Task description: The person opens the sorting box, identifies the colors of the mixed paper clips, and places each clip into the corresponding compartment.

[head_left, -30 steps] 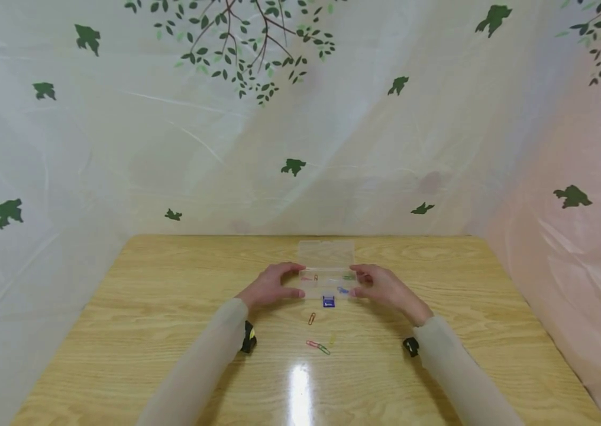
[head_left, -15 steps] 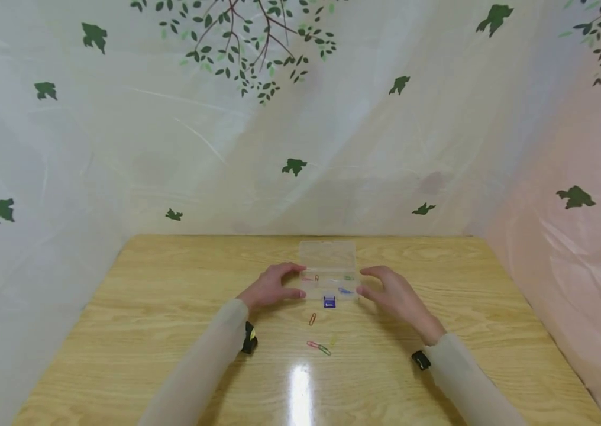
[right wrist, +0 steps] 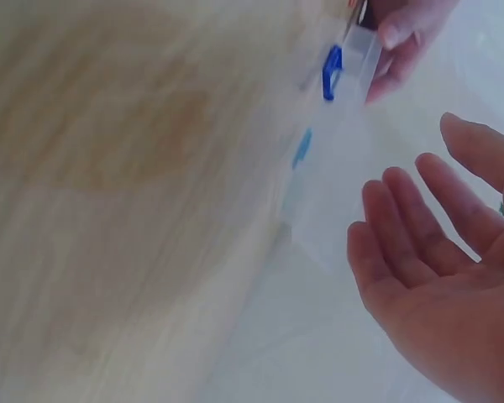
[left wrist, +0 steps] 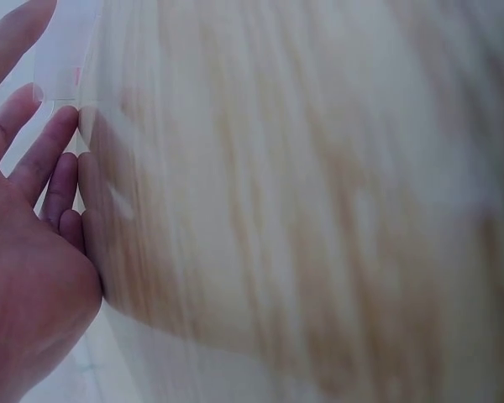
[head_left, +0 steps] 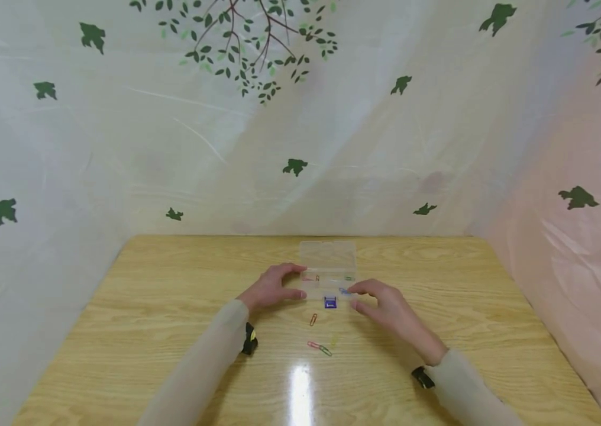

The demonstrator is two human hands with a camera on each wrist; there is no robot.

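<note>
Hands at clear compartment box (head_left: 328, 269) mid-table.
Left hand (head_left: 271, 287) grips box's left end, thumb and fingers curled on it. Right hand (head_left: 388, 306) just right of box, fingers loose, holding nothing. Blue latch (head_left: 330, 302) at box front; loose paper clips (head_left: 319, 347) nearer than box on wooden table (head_left: 146, 307).

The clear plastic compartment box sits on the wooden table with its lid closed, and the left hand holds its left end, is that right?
Not quite: the clear plastic compartment box has its lid open, tilted back, as the head view shows. It does sit on the wooden table, with the left hand at its left end.
</note>
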